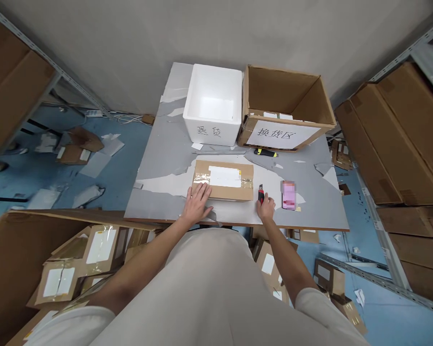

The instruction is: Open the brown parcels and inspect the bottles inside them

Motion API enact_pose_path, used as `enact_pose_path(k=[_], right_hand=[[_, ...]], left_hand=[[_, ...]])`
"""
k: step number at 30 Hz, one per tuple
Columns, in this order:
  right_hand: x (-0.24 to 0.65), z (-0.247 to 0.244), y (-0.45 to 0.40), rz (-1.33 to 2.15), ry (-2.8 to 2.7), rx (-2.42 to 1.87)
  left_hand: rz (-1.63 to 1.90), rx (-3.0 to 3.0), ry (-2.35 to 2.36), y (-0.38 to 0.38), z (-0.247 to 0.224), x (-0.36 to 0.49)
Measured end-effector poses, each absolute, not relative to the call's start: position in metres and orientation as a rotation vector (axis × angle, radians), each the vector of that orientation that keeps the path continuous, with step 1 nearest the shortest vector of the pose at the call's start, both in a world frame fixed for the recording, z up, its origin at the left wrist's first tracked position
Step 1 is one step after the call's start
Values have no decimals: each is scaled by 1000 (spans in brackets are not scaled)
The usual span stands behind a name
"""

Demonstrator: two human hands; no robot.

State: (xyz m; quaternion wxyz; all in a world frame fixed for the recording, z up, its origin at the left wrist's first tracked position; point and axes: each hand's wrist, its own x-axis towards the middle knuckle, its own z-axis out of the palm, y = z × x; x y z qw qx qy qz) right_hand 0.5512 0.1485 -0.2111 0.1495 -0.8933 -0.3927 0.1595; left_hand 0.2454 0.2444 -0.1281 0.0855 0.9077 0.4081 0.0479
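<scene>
A taped cardboard box [223, 192] with a white label [228, 176] lies near the table's front edge. My left hand [197, 203] rests with fingers stretched over the box's front left corner. To the right of the box, my right hand [266, 207] is closed around a red and black box cutter [261, 194], which points away from me. Its tip stands apart from the box. A phone [288, 195] with a pink, blurred screen lies to the right of that hand. Farther back is a yellow and black box cutter [266, 153].
A white foam bin [212, 130] and a large open carton [288, 134] stand at the table's back, both with handwriting. The grey table [159, 168] has a torn covering. Below left, a big carton [32, 230] holds several parcels. Shelving with boxes [382, 139] stands right.
</scene>
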Motion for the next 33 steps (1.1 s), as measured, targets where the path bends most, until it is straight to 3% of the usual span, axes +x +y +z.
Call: enact_pose_path(k=[4,7,15,27,33], right_hand=[[557,-153,192,158,-1460,-2196],[550,-119,233,238,-1917,-2006],[530,-111,283,197,-2519,-1995],[561,-61,334,536,-2520,-1933],[570,-83,356,418,-1848,-2290]], left_hand=[[192,2654,1248,245,-129,248],[172,2625,1250,246,-130,249],[148,2614,1214,248,-132,247],[94,2667,1162,248,-135,241],[137,2685,1131,248,-135,239]])
